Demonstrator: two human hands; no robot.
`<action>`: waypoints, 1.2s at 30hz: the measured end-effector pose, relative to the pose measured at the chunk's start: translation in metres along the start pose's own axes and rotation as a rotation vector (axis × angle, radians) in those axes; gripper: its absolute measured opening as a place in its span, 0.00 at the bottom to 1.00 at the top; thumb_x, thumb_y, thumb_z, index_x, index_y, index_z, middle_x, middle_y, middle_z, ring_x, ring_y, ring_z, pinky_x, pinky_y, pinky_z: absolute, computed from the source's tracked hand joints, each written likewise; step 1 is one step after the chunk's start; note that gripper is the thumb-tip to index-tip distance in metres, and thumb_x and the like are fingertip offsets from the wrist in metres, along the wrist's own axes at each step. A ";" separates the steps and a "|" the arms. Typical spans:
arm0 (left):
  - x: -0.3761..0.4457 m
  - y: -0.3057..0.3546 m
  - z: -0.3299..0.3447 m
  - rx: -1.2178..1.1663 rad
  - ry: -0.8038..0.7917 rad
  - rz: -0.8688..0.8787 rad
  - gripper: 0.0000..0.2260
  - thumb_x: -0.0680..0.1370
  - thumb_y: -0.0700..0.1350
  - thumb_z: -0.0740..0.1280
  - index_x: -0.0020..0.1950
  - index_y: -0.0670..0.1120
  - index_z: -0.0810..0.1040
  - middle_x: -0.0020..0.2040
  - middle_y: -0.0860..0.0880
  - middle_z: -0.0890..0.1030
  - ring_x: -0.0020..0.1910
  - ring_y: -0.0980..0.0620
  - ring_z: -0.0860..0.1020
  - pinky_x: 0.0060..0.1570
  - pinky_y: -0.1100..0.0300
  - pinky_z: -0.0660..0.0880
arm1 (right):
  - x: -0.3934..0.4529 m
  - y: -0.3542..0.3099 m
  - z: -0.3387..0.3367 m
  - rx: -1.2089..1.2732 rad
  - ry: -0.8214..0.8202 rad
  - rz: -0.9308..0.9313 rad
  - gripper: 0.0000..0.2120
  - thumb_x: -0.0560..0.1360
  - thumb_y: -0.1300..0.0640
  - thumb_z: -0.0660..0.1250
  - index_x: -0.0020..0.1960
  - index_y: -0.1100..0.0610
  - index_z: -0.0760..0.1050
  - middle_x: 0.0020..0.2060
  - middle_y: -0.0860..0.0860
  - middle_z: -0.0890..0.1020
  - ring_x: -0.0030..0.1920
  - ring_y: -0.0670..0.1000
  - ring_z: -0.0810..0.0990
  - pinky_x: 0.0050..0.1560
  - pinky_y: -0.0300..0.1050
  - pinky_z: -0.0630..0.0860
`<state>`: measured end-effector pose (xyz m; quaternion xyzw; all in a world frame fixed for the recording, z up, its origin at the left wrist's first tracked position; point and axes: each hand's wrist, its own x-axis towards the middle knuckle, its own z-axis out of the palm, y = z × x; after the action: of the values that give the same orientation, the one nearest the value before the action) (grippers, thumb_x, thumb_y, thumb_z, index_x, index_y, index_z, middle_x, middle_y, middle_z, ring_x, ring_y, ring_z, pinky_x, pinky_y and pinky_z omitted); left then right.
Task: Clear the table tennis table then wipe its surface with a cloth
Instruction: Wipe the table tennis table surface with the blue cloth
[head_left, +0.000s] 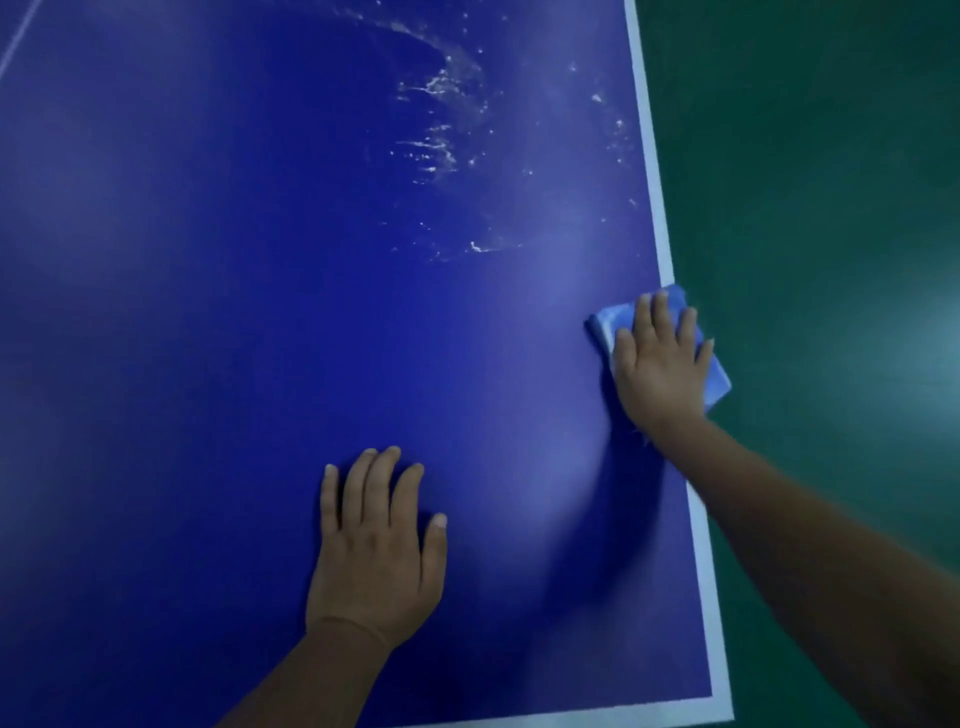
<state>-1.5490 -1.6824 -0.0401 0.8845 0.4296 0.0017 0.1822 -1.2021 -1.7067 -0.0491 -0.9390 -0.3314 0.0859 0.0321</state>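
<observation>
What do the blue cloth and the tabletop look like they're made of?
The cloth under the right hand looks like soft folded fabric, perhaps microfibre: matte, with light creases. The tabletop looks like a hard, smooth painted board with a slight sheen; wet streaks bead on it rather than soak in.

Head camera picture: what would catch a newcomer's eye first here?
The deep blue table fills the view, with white wet streaks glistening toward its far right. At the right edge, the right hand presses a light blue cloth flat, while the left hand rests open on the surface nearer the person.
</observation>
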 end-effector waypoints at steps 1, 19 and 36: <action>0.000 -0.001 0.002 0.023 -0.015 0.009 0.25 0.79 0.55 0.53 0.66 0.41 0.76 0.71 0.40 0.71 0.73 0.41 0.64 0.74 0.37 0.52 | -0.020 -0.002 0.004 -0.025 -0.001 -0.034 0.28 0.83 0.43 0.44 0.81 0.51 0.52 0.80 0.47 0.53 0.80 0.58 0.49 0.75 0.67 0.48; 0.003 0.005 0.003 0.109 -0.030 -0.015 0.28 0.82 0.56 0.47 0.66 0.38 0.74 0.71 0.39 0.68 0.73 0.37 0.64 0.74 0.35 0.52 | -0.002 0.020 -0.002 -0.071 0.101 -0.505 0.25 0.82 0.43 0.51 0.76 0.49 0.67 0.75 0.48 0.68 0.75 0.58 0.64 0.66 0.59 0.67; 0.003 0.006 0.005 0.101 0.029 -0.047 0.23 0.78 0.54 0.54 0.66 0.41 0.73 0.70 0.42 0.68 0.73 0.40 0.63 0.78 0.45 0.45 | 0.025 0.046 -0.031 0.120 0.091 -0.887 0.14 0.79 0.62 0.60 0.58 0.59 0.81 0.56 0.58 0.82 0.51 0.62 0.80 0.55 0.50 0.75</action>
<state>-1.5413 -1.6851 -0.0432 0.8821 0.4524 -0.0112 0.1311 -1.1491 -1.7266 -0.0272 -0.7054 -0.6947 0.0412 0.1347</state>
